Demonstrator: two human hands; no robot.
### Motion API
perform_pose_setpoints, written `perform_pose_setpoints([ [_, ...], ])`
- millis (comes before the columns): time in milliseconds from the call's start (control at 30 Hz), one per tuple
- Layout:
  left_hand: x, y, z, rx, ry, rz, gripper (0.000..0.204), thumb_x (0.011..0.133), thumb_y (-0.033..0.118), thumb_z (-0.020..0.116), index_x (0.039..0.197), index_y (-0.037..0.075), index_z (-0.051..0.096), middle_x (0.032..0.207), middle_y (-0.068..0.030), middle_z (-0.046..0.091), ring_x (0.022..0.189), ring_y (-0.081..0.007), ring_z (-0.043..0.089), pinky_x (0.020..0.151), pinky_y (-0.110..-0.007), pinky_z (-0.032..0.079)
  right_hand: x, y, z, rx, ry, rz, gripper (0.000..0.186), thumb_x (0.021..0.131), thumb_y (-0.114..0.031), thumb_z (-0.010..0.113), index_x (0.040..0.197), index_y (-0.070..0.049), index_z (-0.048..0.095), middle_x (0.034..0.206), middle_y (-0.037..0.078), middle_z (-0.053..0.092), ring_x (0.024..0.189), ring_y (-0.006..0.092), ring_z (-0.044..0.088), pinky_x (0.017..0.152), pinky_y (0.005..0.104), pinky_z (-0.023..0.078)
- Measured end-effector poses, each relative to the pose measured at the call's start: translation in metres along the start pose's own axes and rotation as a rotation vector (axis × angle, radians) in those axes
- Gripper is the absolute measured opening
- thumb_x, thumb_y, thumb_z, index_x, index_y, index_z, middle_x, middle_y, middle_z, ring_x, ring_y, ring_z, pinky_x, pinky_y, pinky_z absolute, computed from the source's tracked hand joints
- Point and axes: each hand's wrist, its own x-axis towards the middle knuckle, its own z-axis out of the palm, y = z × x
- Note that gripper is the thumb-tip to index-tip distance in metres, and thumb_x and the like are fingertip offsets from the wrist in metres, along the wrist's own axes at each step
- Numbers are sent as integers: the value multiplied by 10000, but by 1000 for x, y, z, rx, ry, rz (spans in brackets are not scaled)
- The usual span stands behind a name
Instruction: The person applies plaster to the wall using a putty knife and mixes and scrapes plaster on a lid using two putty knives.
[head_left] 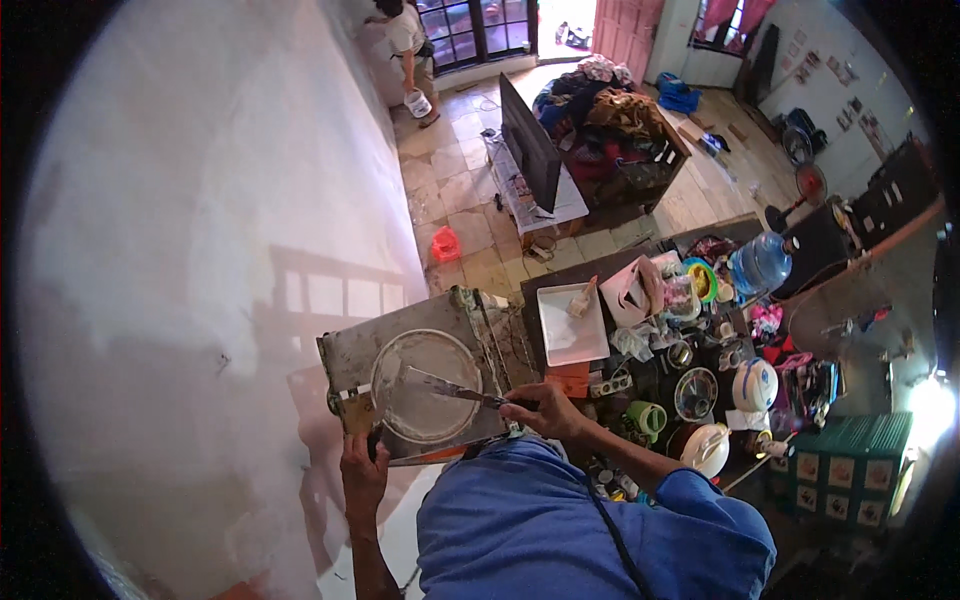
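My right hand (552,412) is closed round the dark handle of a putty knife (440,384). Its long blade reaches left over a round pale tub (478,372) that holds a whitish paste. Whether the blade touches the paste I cannot tell. My left hand (364,474) is closed on the dark handle of a wide scraper (358,412), whose brownish blade lies at the left edge of a worn grey platform (400,338). The tub rests on this platform, in front of my body.
A white plastered wall (200,250) rises close on my left. To the right stands a crowded table with a white tray (572,345), a brush and a blue water bottle (762,264). Farther off are a television (530,145), an orange bag (445,244) and a person (405,40) holding a bucket.
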Motion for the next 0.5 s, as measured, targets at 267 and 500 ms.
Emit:
perform_pose_setpoints([
  [267, -15, 9, -15, -37, -149, -186, 264, 825, 177, 461, 991, -26, 494, 853, -234, 534, 791, -405, 520, 676, -446, 413, -10, 6, 12, 158, 84, 21, 205, 767, -108, 651, 902, 25, 574, 813, 96, 631, 750, 127, 590, 682, 280, 490],
  [500, -26, 35, -20, -186, -201, -333, 272, 864, 213, 448, 982, -27, 501, 864, -242, 562, 801, -400, 550, 695, -408, 437, -3, -4, 32, 234, -7, 168, 182, 819, -152, 598, 890, 16, 584, 723, 48, 594, 615, 87, 520, 550, 233, 427],
])
